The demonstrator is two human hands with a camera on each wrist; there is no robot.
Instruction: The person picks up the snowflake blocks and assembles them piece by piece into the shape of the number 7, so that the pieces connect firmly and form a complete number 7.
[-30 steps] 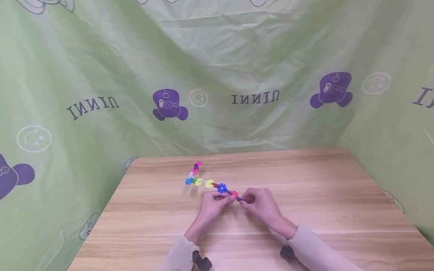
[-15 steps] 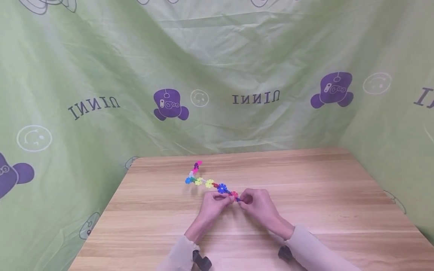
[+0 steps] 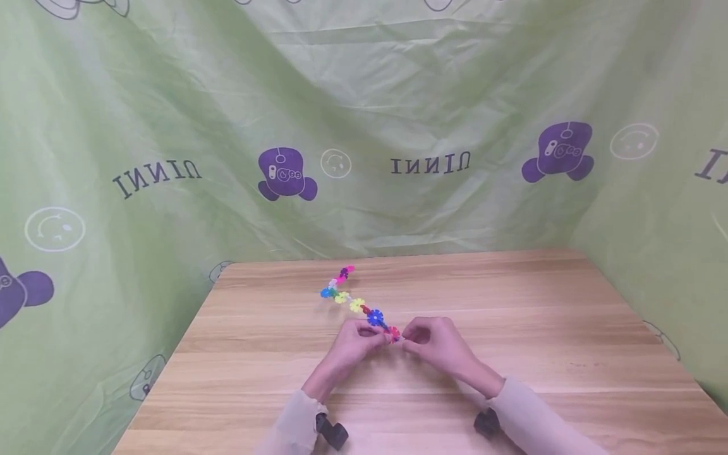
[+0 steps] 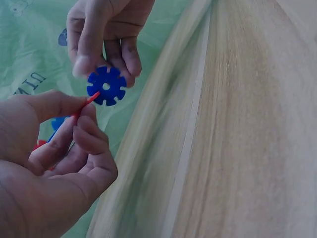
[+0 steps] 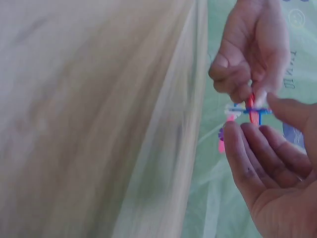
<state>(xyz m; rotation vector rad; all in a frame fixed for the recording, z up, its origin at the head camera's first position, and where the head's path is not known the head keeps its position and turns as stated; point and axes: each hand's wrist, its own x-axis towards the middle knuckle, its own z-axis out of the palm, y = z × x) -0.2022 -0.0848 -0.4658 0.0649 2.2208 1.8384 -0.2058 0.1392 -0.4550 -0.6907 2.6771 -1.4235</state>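
A chain of interlocking plastic snowflake discs point(image 3: 357, 306) runs from my hands toward the back left, bending near a light blue piece. My left hand point(image 3: 347, 347) pinches a red snowflake disc point(image 4: 92, 97) near the chain's front end between thumb and fingers. A dark blue snowflake disc point(image 4: 114, 91) stands at the red disc's edge, face toward the left wrist camera. My right hand point(image 3: 443, 346) is beside it, thumb and fingertips spread apart around the blue disc; any contact is too slight to make out. In the right wrist view the blue disc appears edge-on.
The hands work over a wooden table point(image 3: 512, 297). Green printed cloth point(image 3: 364, 114) hangs behind the table and along its sides. Black camera mounts point(image 3: 332, 433) sit at both wrists.
The chain's far end has swung to the right and slightly back. The dark piece between the hands has turned, and the right fingertips are a little farther from the red disc.
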